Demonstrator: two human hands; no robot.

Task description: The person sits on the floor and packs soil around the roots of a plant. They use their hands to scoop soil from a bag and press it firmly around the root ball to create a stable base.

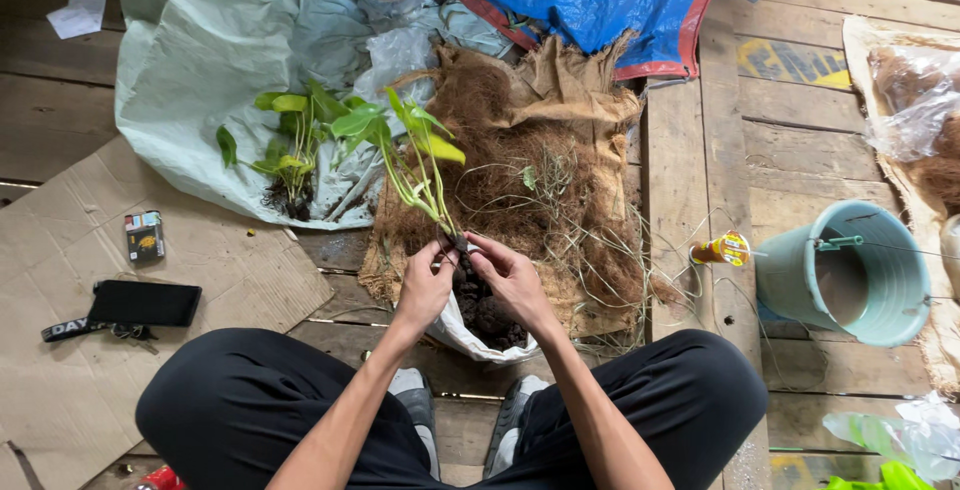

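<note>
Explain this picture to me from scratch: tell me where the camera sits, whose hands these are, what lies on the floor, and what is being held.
There is no machine here. The single picture comes from a camera worn on a person's head, looking down at their own crossed legs and two bare hands. The left hand and right hand together pinch the base of a small green leafy plant above a white plastic bag of dark soil. Behind lies a mat of brown coconut fibre on a wooden plank floor. More green seedlings rest on a pale grey plastic sack. At right stands a light green plastic bucket; at left, a black wallet-like pouch on flattened brown cardboard.
</note>
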